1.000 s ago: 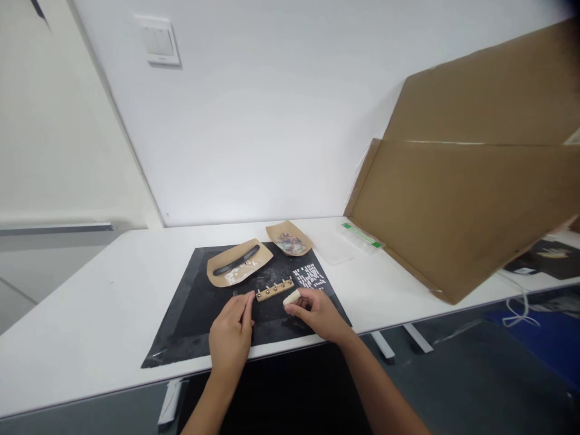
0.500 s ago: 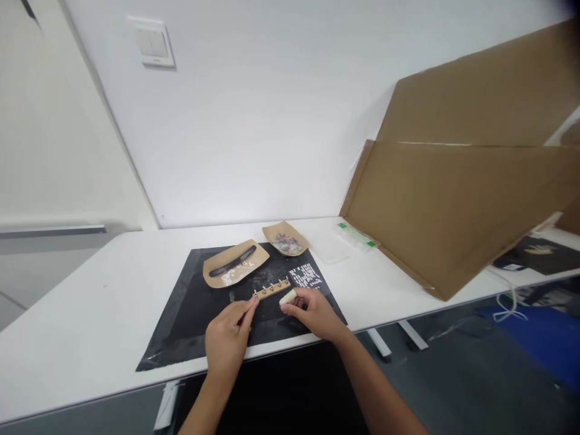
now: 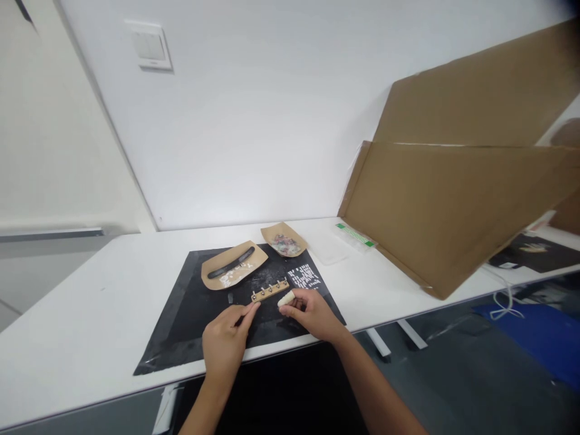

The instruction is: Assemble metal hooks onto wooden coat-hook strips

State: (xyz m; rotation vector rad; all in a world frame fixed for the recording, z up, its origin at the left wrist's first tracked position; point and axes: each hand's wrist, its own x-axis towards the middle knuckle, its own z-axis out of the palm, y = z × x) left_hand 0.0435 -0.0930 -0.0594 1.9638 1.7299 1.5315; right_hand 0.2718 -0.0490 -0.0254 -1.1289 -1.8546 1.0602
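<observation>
My left hand [image 3: 226, 338] is closed in a pinch, thumb and index fingertip together just below the left end of a narrow wooden strip [image 3: 270, 291]. Whether the fingertips grip anything is too small to tell. Along the strip stands a row of several small metal pieces with pale tips. My right hand [image 3: 315, 314] is curled at the strip's right end, thumb close to the index finger. A cream, ridged piece like a finger cot [image 3: 286, 299] covers or lies along its index fingertip. Anything pinched there is hidden. Rows of small white pieces [image 3: 304, 277] lie behind that hand.
Beneath the hands lies a black mat [image 3: 181, 329] on a white table [image 3: 86, 320]. A cardboard tray [image 3: 211, 264] holds a dark curved bar and white bits. Another tray [image 3: 267, 232] holds coloured bits. A large cardboard sheet [image 3: 453, 211] leans at right, by a green-labelled clear packet [image 3: 356, 234].
My left fingertips have slid slightly down, off the front of the strip's left end. My right hand stays almost where it was. The whole view has shifted a little.
</observation>
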